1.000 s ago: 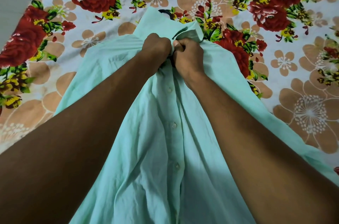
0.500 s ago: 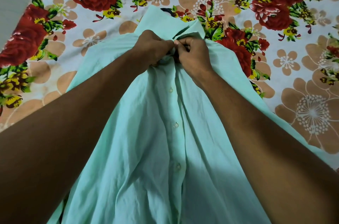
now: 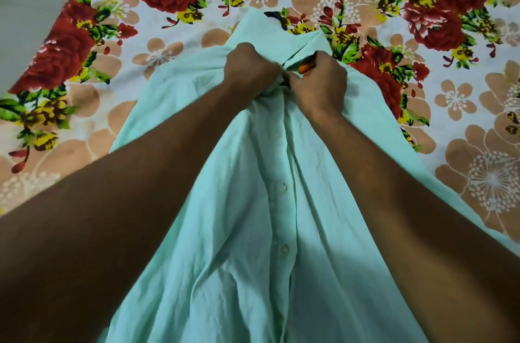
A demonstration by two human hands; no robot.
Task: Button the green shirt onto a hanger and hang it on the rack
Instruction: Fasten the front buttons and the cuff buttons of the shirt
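A bed with a flowered sheet [image 3: 168, 67] carries the work, a strip of bare floor showing past its far left corner. The left hand [image 3: 250, 72] and right hand [image 3: 318, 84] meet knuckle to knuckle, each pinching a placket edge just under the collar, probably to draw the top button through its hole. The green shirt [image 3: 253, 230] lies front-up along the bed's middle, lower buttons closed, the hanger hook [image 3: 277, 17] peeking beyond the collar.

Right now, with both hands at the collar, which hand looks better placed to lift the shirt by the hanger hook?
Probably the right hand: it sits nearer the dark hanger hook poking past the green shirt collar. The left hand grips fabric slightly farther away.
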